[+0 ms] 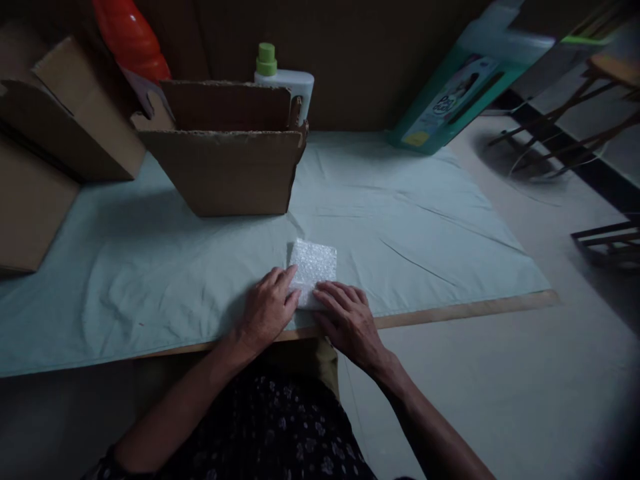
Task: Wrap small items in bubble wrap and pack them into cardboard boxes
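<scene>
Left hand [267, 310] lies flat, fingers loosely together, on the near-left corner of the bubble-wrap pad [314, 267]; right hand [347, 320] presses its near-right edge, fingers extended, gripping nothing. Pad sits just beyond both hands near the worktop [440, 220] edge, long axis running near-far. Farther left: open cardboard box [225, 167].

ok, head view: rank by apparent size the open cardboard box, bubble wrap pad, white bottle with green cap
1. open cardboard box
2. bubble wrap pad, partly under both hands
3. white bottle, mostly hidden behind the box and farther away, so unsure
</scene>
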### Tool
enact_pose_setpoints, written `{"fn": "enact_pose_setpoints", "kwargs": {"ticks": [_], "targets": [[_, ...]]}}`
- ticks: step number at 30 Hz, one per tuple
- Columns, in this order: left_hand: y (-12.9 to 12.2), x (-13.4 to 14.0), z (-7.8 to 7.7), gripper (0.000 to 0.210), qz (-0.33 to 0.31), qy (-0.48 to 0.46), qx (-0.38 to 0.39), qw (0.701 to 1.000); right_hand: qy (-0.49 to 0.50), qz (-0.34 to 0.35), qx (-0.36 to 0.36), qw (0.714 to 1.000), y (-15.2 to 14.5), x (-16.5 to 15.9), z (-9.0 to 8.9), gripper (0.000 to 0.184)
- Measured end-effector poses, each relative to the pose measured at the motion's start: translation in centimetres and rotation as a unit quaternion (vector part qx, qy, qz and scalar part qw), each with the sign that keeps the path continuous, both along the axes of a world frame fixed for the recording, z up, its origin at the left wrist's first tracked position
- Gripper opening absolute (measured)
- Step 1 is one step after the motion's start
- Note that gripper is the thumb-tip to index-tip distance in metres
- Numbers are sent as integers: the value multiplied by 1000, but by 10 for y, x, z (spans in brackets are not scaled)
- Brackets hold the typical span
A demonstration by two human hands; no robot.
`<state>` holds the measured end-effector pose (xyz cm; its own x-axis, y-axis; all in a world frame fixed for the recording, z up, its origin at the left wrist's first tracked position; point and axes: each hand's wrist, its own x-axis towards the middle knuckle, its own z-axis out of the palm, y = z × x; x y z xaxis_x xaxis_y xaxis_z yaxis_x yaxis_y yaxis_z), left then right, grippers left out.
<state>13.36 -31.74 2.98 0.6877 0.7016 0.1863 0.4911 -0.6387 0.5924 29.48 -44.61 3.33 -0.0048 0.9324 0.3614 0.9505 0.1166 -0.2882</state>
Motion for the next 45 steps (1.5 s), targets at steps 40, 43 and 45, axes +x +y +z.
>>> {"fn": "enact_pose_setpoints", "kwargs": {"ticks": [40, 43, 45], "targets": [[5, -9, 6, 34, -101, -66, -85, 989, 48, -99, -79, 991, 42, 42, -12, 14], [5, -5, 8, 34, -116, -34, -79, 990, 49, -85, -84, 992, 48, 38, -11, 3], [6, -3, 8, 34, -114, -17, -74, 991, 66, -78, -77, 992, 49, 37, -10, 3]]}}
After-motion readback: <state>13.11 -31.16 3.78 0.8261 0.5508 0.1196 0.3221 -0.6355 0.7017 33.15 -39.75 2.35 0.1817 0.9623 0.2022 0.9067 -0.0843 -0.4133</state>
